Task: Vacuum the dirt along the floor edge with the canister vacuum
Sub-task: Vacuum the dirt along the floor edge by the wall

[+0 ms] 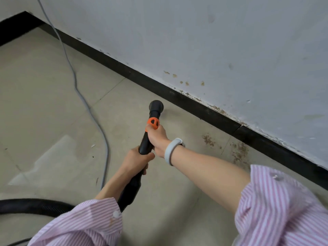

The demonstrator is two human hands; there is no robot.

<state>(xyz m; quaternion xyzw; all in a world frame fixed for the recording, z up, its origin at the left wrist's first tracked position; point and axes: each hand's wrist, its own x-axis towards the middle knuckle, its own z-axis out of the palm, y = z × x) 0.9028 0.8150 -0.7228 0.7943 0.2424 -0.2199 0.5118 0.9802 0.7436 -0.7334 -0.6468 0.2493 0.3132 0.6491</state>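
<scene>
Black tubular wand (pixel 145 144) in both hands (pixel 135 159) (pixel 157 137), fingers curled round it.

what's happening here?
A person is vacuuming a tiled floor along a wall. Both hands grip the black vacuum wand: the right hand higher up by the orange collar, the left hand lower down. The round nozzle sits on the tile just short of the black baseboard. Brown dirt patches lie by the baseboard to the right, not yet reached. A grey cable trails across the floor.
</scene>
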